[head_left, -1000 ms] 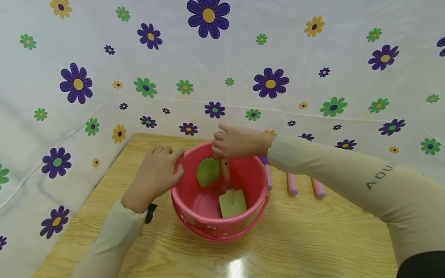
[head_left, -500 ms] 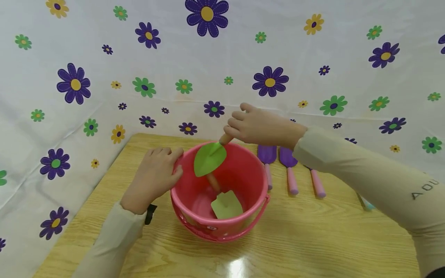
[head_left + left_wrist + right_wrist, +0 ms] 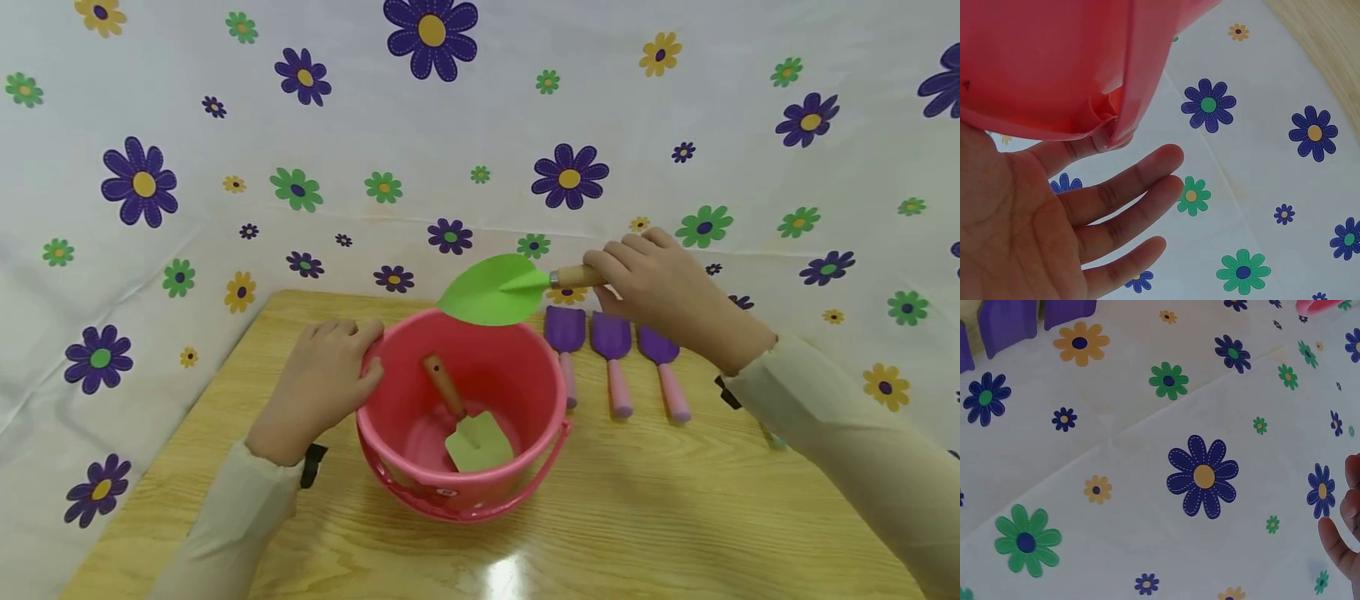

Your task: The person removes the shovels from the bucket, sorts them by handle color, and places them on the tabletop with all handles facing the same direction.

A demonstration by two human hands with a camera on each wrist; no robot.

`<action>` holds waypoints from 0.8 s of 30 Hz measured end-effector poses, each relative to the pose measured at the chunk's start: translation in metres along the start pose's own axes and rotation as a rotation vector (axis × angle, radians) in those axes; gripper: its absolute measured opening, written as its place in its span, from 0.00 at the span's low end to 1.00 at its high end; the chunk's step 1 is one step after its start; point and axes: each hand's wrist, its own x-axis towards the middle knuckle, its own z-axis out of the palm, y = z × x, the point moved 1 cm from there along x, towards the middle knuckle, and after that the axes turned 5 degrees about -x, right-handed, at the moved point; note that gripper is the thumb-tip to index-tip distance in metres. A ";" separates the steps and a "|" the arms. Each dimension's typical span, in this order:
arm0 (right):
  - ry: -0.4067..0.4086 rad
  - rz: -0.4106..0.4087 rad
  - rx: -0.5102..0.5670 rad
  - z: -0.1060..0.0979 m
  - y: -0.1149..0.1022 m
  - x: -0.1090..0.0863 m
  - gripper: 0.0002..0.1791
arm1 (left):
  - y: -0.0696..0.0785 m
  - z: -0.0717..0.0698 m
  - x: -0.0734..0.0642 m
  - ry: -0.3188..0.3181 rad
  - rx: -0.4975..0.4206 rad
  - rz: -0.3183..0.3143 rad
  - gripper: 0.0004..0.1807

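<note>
My right hand (image 3: 660,275) grips the wooden handle (image 3: 579,277) of a leaf-shaped green trowel (image 3: 495,292), held roughly level above the far rim of a pink bucket (image 3: 558,367). In the right wrist view only some fingers (image 3: 1338,547) of that hand show at the right edge; the trowel is out of that view. My left hand (image 3: 318,383) rests at the bucket's left rim. The left wrist view shows its index finger touching the bucket and the other fingers (image 3: 1129,219) loosely extended, with the thumb hidden. Inside the bucket leans a pale green square-bladed shovel (image 3: 480,442) with a wooden handle.
Three purple scoops with pink handles, including the middle scoop (image 3: 613,337), lie side by side right of the bucket. Something small and pale blue (image 3: 776,437) is mostly hidden under the right forearm. A flowered white cloth (image 3: 480,125) stands behind the wooden table (image 3: 637,517).
My right hand has lifted the green trowel out of the bucket and carried it up and to the right. The square-bladed shovel has shifted inside the bucket. My left hand stays at the rim.
</note>
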 end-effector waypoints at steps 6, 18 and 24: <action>-0.011 0.151 0.048 0.004 -0.005 -0.043 0.14 | 0.004 0.004 0.001 -0.008 -0.013 0.006 0.11; -0.077 0.384 0.128 0.005 -0.039 -0.132 0.16 | 0.004 0.002 0.001 -0.015 -0.020 0.005 0.12; -0.075 0.404 0.146 0.007 -0.048 -0.168 0.18 | 0.003 -0.001 0.002 -0.016 -0.022 0.005 0.09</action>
